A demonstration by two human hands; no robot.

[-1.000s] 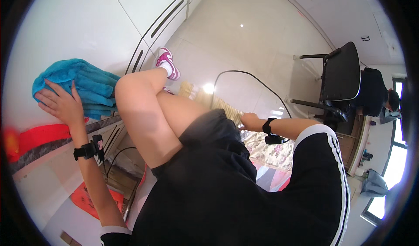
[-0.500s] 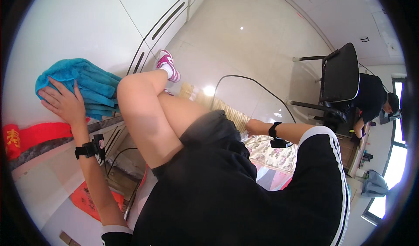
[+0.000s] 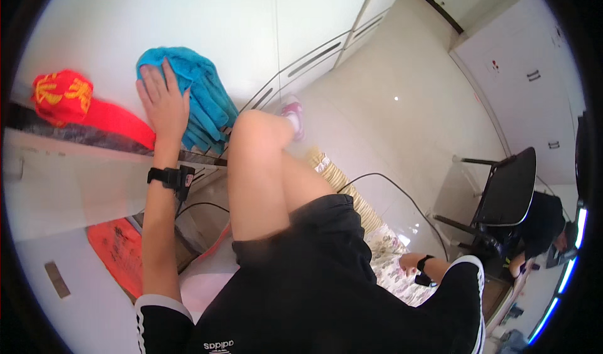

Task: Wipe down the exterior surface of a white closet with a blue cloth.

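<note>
My left hand (image 3: 164, 108) lies with its fingers stretched out on a blue plush towel (image 3: 204, 84), pressing on its left side. The towel is bunched in folds on a dark stone ledge, up against a white panel. My right hand (image 3: 411, 263) rests low on a floral cover (image 3: 388, 250) at my right side. Its fingers look curled in; whether cloth is between them is hidden. Black bands with small devices sit on both wrists.
A red cloth with yellow lettering (image 3: 63, 96) lies left of the towel. White drawers (image 3: 314, 59) stand ahead. My bent knee (image 3: 254, 131) is beside the towel. A black cable (image 3: 402, 191) crosses the tiled floor. Right, a person (image 3: 543, 222) sits on a black chair (image 3: 510, 184).
The view has swung left, so everything sits further right in it. My left hand stays on the towel, with its fingers still spread. My right hand stays down at my side.
</note>
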